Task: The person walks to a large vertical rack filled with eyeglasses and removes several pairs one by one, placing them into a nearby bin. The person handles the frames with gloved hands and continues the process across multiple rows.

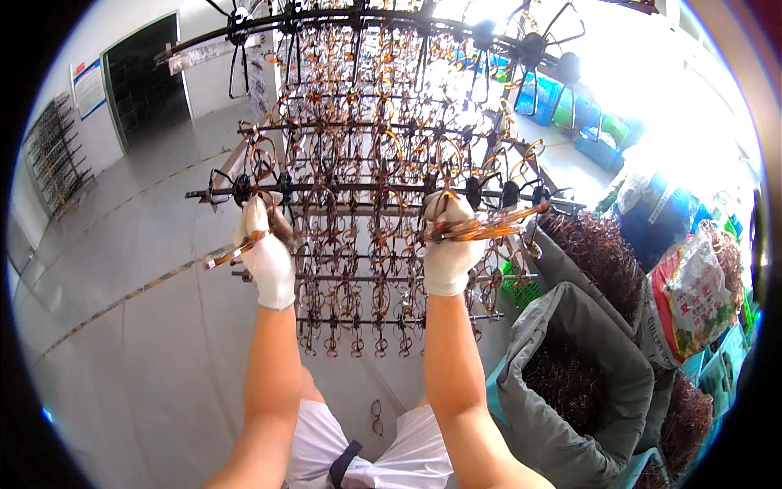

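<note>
A tall rack of dark rods (358, 188) stands in front of me, hung with many eyeglass frames on black wire clips. My left hand (269, 257), in a white glove, is closed at the left end of the middle rod. From it a few slim amber eyeglass pieces (224, 258) stick out to the lower left. My right hand (450, 259), also gloved, grips a bundle of amber-brown eyeglass pieces (493, 226) just below the same rod, fanning out rightward. Whether these pieces are whole frames or only temples, I cannot tell. The fingertips of both hands are partly hidden.
At the right stand a grey fabric bin (599, 314) of dark brown scraps, stuffed sacks (692, 289) and blue bins (599, 143). One eyeglass frame (376, 417) lies on the floor near my legs. A dark doorway (147, 81) and another rack (57, 151) are at the left.
</note>
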The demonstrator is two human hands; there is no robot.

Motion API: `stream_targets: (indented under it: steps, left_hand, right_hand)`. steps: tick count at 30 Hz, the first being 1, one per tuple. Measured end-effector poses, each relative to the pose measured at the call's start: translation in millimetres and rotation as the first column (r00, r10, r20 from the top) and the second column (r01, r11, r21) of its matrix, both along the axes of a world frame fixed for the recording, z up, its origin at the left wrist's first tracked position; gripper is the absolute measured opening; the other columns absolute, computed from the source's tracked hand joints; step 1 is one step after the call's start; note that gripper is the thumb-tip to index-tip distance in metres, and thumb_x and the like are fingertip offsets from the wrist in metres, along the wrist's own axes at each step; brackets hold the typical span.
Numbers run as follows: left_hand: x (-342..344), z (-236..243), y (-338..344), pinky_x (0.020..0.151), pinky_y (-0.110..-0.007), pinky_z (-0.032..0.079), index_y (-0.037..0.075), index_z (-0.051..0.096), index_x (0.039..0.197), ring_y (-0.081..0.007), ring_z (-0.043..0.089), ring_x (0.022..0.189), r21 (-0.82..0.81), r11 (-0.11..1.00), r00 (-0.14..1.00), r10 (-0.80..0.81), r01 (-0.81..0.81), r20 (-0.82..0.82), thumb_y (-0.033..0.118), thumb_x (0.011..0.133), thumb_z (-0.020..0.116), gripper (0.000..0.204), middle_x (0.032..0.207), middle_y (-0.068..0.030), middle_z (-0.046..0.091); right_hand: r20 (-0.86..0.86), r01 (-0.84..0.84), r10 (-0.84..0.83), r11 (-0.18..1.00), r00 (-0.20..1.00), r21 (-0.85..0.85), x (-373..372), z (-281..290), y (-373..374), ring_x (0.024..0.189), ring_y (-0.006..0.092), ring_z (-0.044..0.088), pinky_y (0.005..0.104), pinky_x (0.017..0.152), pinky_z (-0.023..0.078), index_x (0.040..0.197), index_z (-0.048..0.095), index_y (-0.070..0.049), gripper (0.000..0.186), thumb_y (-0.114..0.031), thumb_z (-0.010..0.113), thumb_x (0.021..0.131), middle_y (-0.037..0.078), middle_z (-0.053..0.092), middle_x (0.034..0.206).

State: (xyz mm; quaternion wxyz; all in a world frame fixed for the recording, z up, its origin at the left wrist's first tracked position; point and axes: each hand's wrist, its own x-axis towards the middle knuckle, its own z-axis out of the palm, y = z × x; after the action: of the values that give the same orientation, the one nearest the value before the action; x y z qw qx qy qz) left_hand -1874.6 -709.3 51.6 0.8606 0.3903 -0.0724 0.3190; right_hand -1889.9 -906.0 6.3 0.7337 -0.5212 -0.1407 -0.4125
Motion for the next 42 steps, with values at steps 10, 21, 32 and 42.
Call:
stream_targets:
  steps: [10, 21, 32, 42]
  left_hand:
    - [-4, -1, 12, 0.041, -0.027, 0.024, 0.007, 0.039, 0.067, -0.0088, 0.033, 0.045, 0.146, 0.988, 0.95, -0.099, 0.058, 0.296, 0.019, 0.089, 0.041, 0.025, 0.055, 0.0005, 0.03]
    - [9, -43, -22, 0.042, -0.027, 0.032, 0.004, 0.055, 0.088, -0.0127, 0.033, 0.045, 0.265, 0.915, 0.933, -0.342, 0.304, 0.114, 0.027, 0.09, 0.041, 0.027, 0.055, -0.0024, 0.039]
    - [-19, -34, -1, 0.055, -0.025, 0.039, 0.002, 0.055, 0.075, -0.0122, 0.047, 0.056, 0.499, 0.861, 0.99, 0.03, -0.097, 0.141, 0.031, 0.09, 0.038, 0.037, 0.062, -0.0041, 0.053]
    - [-106, -145, -146, 0.063, -0.031, 0.047, 0.003, 0.058, 0.093, -0.0261, 0.061, 0.075, 0.576, 0.254, 0.548, -0.722, 0.777, -0.422, 0.03, 0.077, 0.055, 0.032, 0.08, -0.0145, 0.062]
  right_hand:
    - [-0.023, -0.234, 0.254, 0.922, 0.967, 0.309, 11, -40, 46, 0.076, 0.0139, 0.051, 0.0235, 0.066, 0.043, 0.099, 0.045, -0.003, 0.026, -0.014, 0.055, 0.078, 0.005, 0.051, 0.087]
    - [0.021, -0.108, 0.109, 0.994, 0.994, -0.003, 30, 5, 81, 0.049, 0.0079, 0.041, 0.0214, 0.043, 0.033, 0.071, 0.051, -0.003, 0.02, -0.017, 0.045, 0.083, 0.002, 0.047, 0.065]
    - [-0.125, -0.433, 0.485, 0.85, 0.866, 0.299, -26, -18, 72, 0.069, 0.008, 0.05, 0.0225, 0.057, 0.044, 0.121, 0.037, -0.004, 0.041, -0.012, 0.047, 0.082, 0.003, 0.052, 0.091]
    - [-0.339, 0.287, -0.387, 0.907, 0.857, -0.309, -190, -119, -25, 0.087, 0.02, 0.055, 0.0294, 0.072, 0.044, 0.078, 0.059, 0.002, 0.024, -0.022, 0.054, 0.08, 0.013, 0.057, 0.091]
